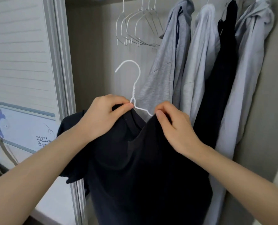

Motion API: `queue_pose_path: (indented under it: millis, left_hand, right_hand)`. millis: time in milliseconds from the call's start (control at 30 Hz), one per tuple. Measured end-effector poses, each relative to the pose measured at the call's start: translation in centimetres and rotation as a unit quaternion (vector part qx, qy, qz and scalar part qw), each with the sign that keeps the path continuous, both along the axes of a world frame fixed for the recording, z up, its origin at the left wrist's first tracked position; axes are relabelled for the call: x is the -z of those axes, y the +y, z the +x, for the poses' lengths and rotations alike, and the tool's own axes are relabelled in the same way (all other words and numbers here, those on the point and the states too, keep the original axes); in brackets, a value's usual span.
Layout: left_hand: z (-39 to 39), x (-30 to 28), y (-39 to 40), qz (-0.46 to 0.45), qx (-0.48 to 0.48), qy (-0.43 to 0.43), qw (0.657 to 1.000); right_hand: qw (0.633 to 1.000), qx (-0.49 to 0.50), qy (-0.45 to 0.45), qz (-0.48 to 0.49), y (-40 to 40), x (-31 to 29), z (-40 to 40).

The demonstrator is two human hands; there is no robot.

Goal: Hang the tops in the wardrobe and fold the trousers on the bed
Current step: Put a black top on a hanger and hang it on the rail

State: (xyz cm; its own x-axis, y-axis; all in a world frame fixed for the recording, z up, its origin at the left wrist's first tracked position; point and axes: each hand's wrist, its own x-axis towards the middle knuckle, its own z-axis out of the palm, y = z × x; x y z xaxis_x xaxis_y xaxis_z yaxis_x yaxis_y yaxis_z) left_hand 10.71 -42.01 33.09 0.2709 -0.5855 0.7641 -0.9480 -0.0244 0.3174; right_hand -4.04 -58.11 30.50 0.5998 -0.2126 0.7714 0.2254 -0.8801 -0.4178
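A black T-shirt (135, 168), half-threaded onto a white wire hanger (133, 90), is held up near the open wardrobe (92, 62). The left hand (102, 116) pinches collar and hanger neck together; the right hand (172, 125) pinches the other shoulder. Best practice, arguably: seat both shoulders evenly before lifting the hook to the rail. Beyond hang four empty metal hangers (135, 28) and, right, four hung tops (208, 62).
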Motion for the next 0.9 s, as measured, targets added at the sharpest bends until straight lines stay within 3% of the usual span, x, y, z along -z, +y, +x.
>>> queue_pose_path:
  millis: [133, 267, 500, 667, 733, 833, 900]
  left_hand:
    - [2.0, 0.9, 2.0, 0.037, 0.009, 0.048, 0.998]
    - [3.9, 1.7, 3.4, -0.011, -0.012, 0.101, 0.995]
    - [5.3, 1.0, 3.9, -0.047, -0.027, 0.132, 0.990]
    - [6.7, 0.8, 4.8, -0.073, -0.036, 0.155, 0.985]
    - [7.0, 0.8, 5.2, -0.084, -0.040, 0.163, 0.982]
    - [7.4, 0.9, 5.9, -0.105, -0.045, 0.178, 0.977]
    - [7.7, 0.9, 6.4, -0.109, -0.047, 0.182, 0.976]
  right_hand:
    - [0.998, -0.022, -0.040, 0.050, -2.0, -1.0, -1.1]
    - [0.999, -0.012, -0.027, 0.033, -3.6, -1.9, -2.6]
    - [0.988, 0.010, 0.047, -0.145, -5.5, -2.2, -3.9]
    - [0.996, -0.073, 0.048, 0.000, -5.5, -2.3, -3.8]
    - [0.996, -0.058, 0.051, 0.035, -5.5, -2.4, -3.4]
    - [0.995, 0.049, 0.085, -0.007, -5.3, -2.2, -3.2]
    - [0.994, 0.061, 0.085, -0.029, -4.8, -2.1, -3.1]
